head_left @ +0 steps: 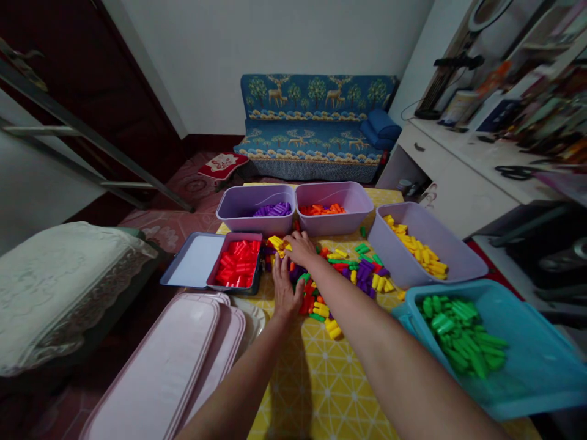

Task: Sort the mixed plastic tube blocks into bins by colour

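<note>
Small plastic toy blocks in yellow, purple, red, orange and green lie in a mixed pile (348, 269) on the table. My right hand (303, 249) reaches across the far left part of this pile, its fingers bent against a few yellow blocks (277, 242). Just nearer to me, my left hand (287, 292) rests over the pile with fingers stretched forward and thumb apart. Its fingertips come close to the same yellow blocks. Beside it on the left stands an open case (257, 269) of red blocks (236, 263).
Two lilac bins hold purple blocks (274, 209) and orange blocks (322, 209) at the back. On the right are a lilac bin (440, 232) of yellow blocks and a teal bin (541, 366) of green ones. Pale pink lids (160, 360) lie front left. A patterned sofa (316, 122) stands beyond.
</note>
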`<state>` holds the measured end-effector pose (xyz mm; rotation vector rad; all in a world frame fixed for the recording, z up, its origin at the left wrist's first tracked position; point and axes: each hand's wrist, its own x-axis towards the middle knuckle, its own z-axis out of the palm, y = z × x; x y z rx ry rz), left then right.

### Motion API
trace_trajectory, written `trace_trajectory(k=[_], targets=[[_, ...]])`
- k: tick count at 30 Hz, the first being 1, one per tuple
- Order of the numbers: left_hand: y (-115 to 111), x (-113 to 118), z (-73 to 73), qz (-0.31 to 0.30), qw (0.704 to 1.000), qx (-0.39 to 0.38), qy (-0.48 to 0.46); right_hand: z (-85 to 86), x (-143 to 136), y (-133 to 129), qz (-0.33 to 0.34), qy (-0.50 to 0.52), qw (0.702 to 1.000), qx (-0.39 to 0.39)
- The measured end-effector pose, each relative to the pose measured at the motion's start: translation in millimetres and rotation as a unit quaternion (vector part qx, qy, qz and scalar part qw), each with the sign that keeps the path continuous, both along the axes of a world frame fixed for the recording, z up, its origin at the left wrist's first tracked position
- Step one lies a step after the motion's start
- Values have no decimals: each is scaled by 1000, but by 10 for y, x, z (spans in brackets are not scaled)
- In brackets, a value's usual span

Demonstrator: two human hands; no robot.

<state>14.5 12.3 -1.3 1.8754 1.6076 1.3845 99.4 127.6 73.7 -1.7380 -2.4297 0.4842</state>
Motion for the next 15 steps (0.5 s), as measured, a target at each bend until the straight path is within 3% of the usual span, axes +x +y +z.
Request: trace_trajectory(k=[8,15], targets=[[6,-42,-8,22,999,15,-22,27,39,-357,-37,-11,999,-9],[51,-75,-80,-8,1000,14,-2,133,252,-793,-46,7,999,13]])
